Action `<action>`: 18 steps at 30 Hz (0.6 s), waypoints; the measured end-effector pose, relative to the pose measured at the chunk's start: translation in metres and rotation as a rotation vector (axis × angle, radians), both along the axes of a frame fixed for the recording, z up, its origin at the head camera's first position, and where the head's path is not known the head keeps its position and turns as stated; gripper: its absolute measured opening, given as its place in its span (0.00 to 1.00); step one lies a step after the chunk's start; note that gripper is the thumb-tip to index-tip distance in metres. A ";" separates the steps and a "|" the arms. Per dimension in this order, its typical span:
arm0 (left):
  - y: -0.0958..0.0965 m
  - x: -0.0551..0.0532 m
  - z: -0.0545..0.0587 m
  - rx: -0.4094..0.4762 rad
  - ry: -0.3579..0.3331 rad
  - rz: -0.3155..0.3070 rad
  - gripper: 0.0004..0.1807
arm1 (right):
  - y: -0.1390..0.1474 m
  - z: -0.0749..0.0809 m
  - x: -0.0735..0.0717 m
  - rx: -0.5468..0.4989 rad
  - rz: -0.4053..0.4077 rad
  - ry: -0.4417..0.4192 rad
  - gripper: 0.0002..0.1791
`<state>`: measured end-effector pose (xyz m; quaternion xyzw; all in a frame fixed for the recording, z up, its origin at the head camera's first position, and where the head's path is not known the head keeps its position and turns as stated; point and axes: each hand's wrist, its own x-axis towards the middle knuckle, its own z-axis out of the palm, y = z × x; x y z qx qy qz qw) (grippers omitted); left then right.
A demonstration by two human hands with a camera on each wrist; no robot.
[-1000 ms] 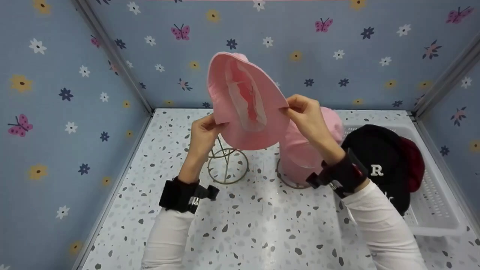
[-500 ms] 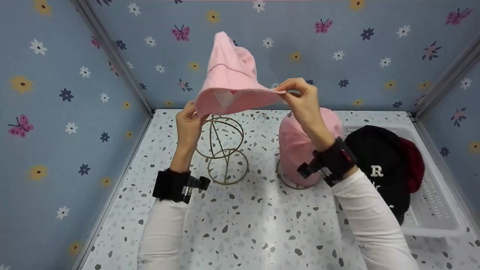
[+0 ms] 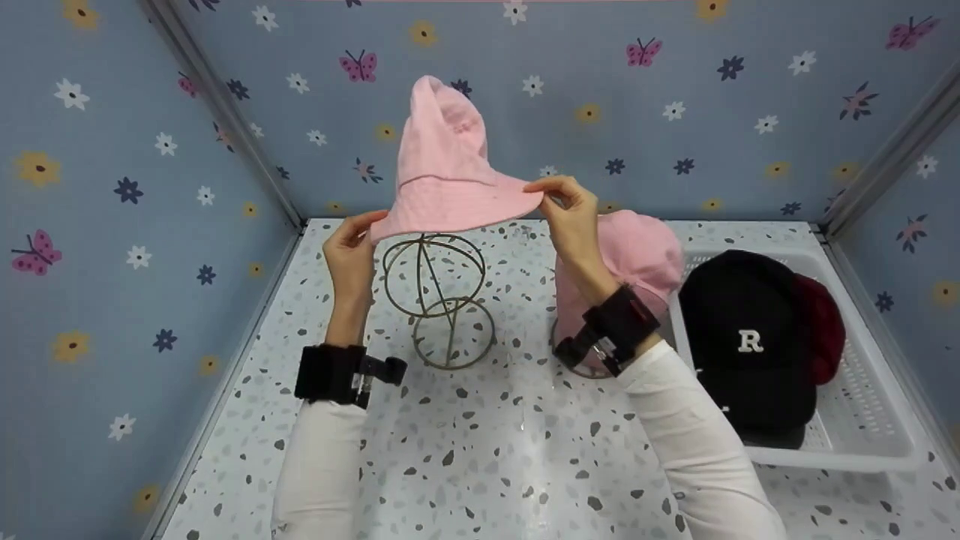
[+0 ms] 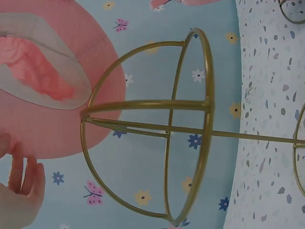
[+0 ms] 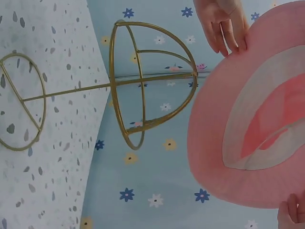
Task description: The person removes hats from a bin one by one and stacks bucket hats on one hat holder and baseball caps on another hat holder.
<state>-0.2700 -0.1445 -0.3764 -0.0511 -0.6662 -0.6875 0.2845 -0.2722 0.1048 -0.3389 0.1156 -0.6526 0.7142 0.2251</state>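
A pink bucket hat (image 3: 444, 165) is held up by both ends of its brim, crown upward and partly folded in. My left hand (image 3: 349, 259) pinches the left side of the brim, while my right hand (image 3: 573, 225) pinches the right side between thumb and fingers. Just below the hat stands a gold wire hat stand (image 3: 421, 279) with a domed top and a ring base. In the left wrist view the hat's pale inner band faces the stand's dome (image 4: 147, 104). The right wrist view shows the brim (image 5: 209, 157) apart from the dome.
To the right, a second pink hat (image 3: 641, 244) sits over another stand, partly behind my right forearm. A white perforated basket (image 3: 877, 442) at the far right holds a black cap (image 3: 750, 300) with an R and a dark red cap (image 3: 826, 330). Patterned walls enclose the table.
The hat has turned from showing its inside to crown up, then moved a little left above the stand. Both hands moved left with it, still pinching the brim.
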 end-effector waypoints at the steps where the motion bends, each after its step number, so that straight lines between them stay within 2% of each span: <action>1: -0.002 0.000 -0.003 0.019 -0.014 -0.005 0.08 | -0.002 -0.003 0.000 -0.015 0.009 -0.006 0.07; 5: -0.011 0.000 -0.016 0.141 -0.041 -0.043 0.09 | -0.010 -0.016 -0.002 -0.070 0.034 -0.025 0.07; 10: -0.020 0.004 -0.028 0.332 -0.100 -0.106 0.07 | -0.017 -0.033 0.000 -0.060 0.049 -0.077 0.07; 14: -0.025 0.008 -0.035 0.492 -0.163 -0.136 0.13 | -0.020 -0.046 0.004 -0.070 0.108 -0.134 0.07; 18: -0.027 0.011 -0.044 0.559 -0.240 -0.128 0.11 | -0.024 -0.058 0.009 -0.192 0.204 -0.242 0.10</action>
